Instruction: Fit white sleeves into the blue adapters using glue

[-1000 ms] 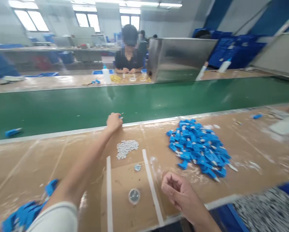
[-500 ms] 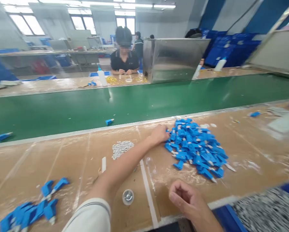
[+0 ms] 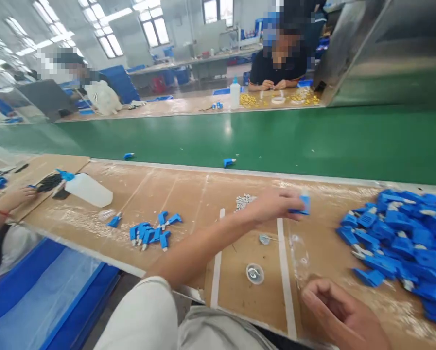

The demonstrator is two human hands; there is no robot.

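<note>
My left hand (image 3: 281, 201) is closed on a small blue plastic part (image 3: 305, 204) with a pale tip, held up over the table beside the white bits (image 3: 244, 201). To the right lies a large heap of blue plastic parts (image 3: 403, 238), each with a whitish end. My right hand (image 3: 343, 311) rests low at the table's near edge, left of the heap. Its fingers are curled with thumb against forefinger; whatever is inside them, if anything, is hidden. Between my arms stands a small clear round cup (image 3: 254, 274), with a small metallic-looking item (image 3: 264, 239) behind it.
A small group of blue parts (image 3: 150, 234) lies left of my forearm. Farther left are a white bottle (image 3: 90, 189) and another person's hand (image 3: 23, 194). A green belt (image 3: 188, 136) crosses behind the table, carrying a few blue parts. A co-worker (image 3: 278, 63) sits across it.
The view has swung left. My left hand has come away from the heap, moving left with one blue plastic part in it. My right hand stays curled near the table edge.
</note>
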